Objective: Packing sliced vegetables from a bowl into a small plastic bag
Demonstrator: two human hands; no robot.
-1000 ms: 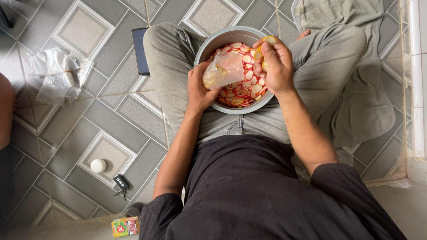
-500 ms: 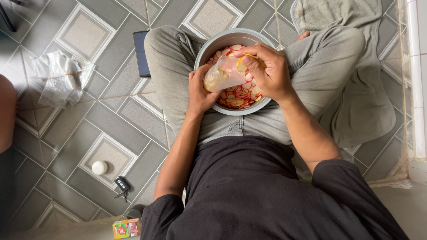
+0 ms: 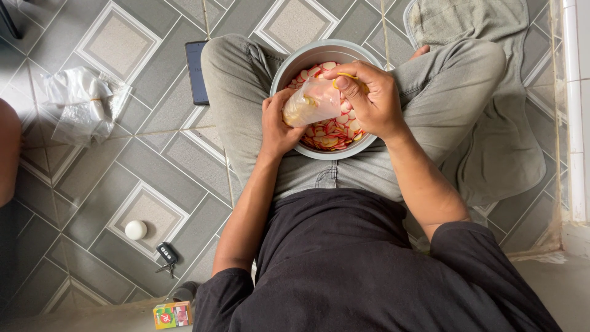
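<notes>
Plastic bag (image 3: 310, 101) of chips, gripped over the grey bowl (image 3: 289, 64) by left hand (image 3: 276, 123), neck pinched with yellow rubber band (image 3: 345, 75) by right hand (image 3: 369, 98); mid-tying, probably needing another tight wrap.

Right hand (image 3: 367, 101) moved onto the bag's (image 3: 310, 101) neck.

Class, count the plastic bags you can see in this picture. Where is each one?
2. One filled small plastic bag is held by both hands over the bowl; a crumpled clear bag lies on the tiled floor at left. More may be bunched there.
</notes>
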